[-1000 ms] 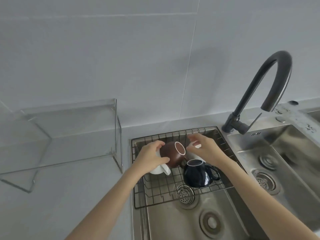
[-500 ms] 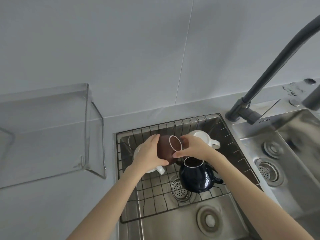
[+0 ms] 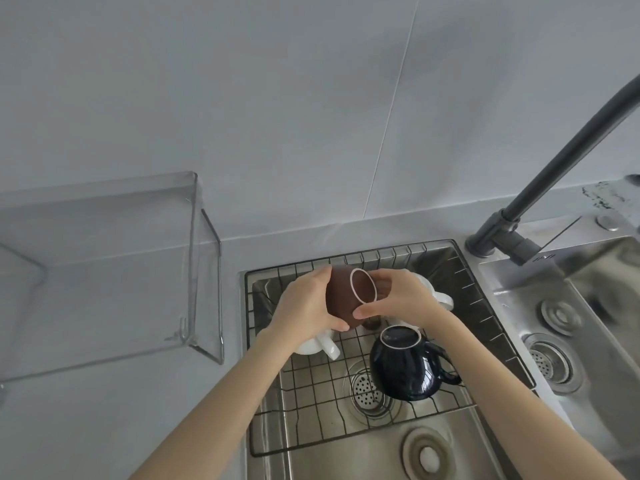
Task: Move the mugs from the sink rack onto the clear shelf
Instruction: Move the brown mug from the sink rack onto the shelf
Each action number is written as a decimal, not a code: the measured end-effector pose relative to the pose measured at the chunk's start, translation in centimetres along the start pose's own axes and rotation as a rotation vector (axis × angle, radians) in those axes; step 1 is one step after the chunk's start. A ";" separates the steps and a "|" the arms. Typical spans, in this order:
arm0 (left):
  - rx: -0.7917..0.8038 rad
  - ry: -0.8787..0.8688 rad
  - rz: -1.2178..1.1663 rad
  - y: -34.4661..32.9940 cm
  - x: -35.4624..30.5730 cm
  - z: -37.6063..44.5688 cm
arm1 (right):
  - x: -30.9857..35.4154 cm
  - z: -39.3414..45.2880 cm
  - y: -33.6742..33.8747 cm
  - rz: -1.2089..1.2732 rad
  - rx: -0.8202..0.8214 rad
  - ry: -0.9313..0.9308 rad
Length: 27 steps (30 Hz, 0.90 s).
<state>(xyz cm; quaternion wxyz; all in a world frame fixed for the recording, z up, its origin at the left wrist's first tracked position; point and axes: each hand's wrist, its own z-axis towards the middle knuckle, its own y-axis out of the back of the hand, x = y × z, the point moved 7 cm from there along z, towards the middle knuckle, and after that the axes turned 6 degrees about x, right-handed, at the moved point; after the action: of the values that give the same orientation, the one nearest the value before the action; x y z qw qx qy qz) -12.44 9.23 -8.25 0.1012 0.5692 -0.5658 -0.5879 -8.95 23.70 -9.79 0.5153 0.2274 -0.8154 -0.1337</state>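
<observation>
While tilted, the brown mug (image 3: 346,296) sits between both hands — left hand (image 3: 304,303), right hand (image 3: 401,296).

A grey bench (image 3: 104,410) carries a clear shelf (image 3: 104,271) standing left of the sink (image 3: 450,455). A wire rack (image 3: 311,403) sits in the sink, holding a dark blue mug (image 3: 405,368) and two white mugs (image 3: 318,344) (image 3: 438,294), all upside down or tipped.

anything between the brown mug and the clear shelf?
Head view: only the left hand gripping the brown mug, then the wire rack edge and bare grey counter up to the clear shelf.
</observation>
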 end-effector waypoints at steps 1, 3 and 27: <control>-0.038 -0.020 0.014 1.3 -0.6 -0.3 | 1.3 -0.3 0.6 0.021 -0.013 0.029; -0.137 -0.053 0.052 4.9 -2.1 -1.6 | 4.9 -1.2 2.0 0.062 -0.034 0.107; -0.856 0.257 -0.418 22.8 14.0 -12.1 | 35.0 7.5 -10.0 -0.402 0.320 0.484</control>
<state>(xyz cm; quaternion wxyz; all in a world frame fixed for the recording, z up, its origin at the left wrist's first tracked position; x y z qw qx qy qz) -19.59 -15.87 5.25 0.2749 0.6459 -0.1302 -0.7002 -26.18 -2.81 9.71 0.6147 0.4862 -0.6194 -0.0449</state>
